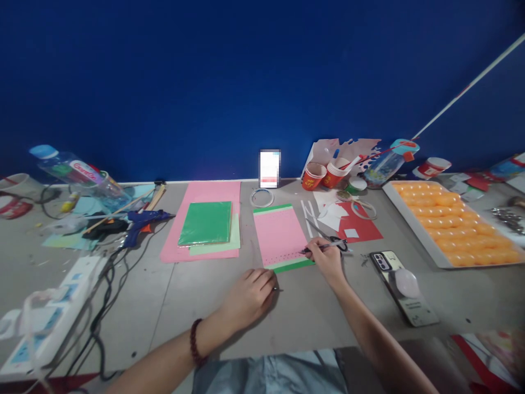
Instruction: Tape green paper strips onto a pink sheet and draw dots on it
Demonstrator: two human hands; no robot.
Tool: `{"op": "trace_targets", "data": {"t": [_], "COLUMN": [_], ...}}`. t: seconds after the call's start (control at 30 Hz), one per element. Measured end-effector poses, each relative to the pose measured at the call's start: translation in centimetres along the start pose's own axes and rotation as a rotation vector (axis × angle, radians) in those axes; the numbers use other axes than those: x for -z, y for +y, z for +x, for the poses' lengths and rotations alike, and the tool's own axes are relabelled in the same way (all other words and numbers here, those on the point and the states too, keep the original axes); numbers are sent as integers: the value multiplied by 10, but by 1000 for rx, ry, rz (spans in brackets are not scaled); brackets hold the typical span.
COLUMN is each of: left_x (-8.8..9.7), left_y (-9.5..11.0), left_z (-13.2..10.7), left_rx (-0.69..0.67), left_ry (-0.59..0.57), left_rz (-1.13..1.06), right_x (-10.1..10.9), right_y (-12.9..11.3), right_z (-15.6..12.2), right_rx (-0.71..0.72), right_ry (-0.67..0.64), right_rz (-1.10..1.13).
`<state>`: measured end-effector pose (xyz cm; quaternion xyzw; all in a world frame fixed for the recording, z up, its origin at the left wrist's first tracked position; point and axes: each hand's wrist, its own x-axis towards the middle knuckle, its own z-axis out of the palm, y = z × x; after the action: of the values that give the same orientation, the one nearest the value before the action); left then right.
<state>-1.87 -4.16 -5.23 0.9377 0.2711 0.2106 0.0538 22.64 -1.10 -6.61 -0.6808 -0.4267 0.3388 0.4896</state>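
Observation:
My right hand (326,260) is closed around a pen (306,250), whose tip meets the lower right part of a pink sheet (279,230). Rows of small dark marks run along that sheet's lower edge, and green strips border its top and bottom. Just below the sheet, my left hand (256,293) rests on the table with curled fingers. A thin dark tip pokes out beside them; the rest of it is hidden. Behind my right hand lie scissors (318,228), partly covered. A stack of green paper (206,223) sits on a larger pink sheet (176,249) to the left.
On the left are a blue glue gun (141,221), cables, a bottle (77,169) and a white power strip (53,323). At right lie a phone (404,290) and a tray of orange balls (451,224). Red paper cups (314,178) and a lit screen (269,168) stand behind.

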Motion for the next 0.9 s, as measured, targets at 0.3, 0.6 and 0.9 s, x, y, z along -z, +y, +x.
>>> {"op": "trace_targets", "data": {"t": [0.3, 0.6, 0.9], "left_x": [-1, 0, 1], "left_y": [0, 0, 0], "left_z": [-1, -1, 0], "left_rx": [11, 12, 8], "left_ry": [-29, -29, -36], "left_rz": [1, 4, -6], "right_x": [4, 4, 5], "right_y": [-3, -3, 1], "right_z": [4, 4, 5], "right_rx": [-32, -20, -11], "right_ry": [53, 35, 13], "right_rz": [3, -17, -12]}}
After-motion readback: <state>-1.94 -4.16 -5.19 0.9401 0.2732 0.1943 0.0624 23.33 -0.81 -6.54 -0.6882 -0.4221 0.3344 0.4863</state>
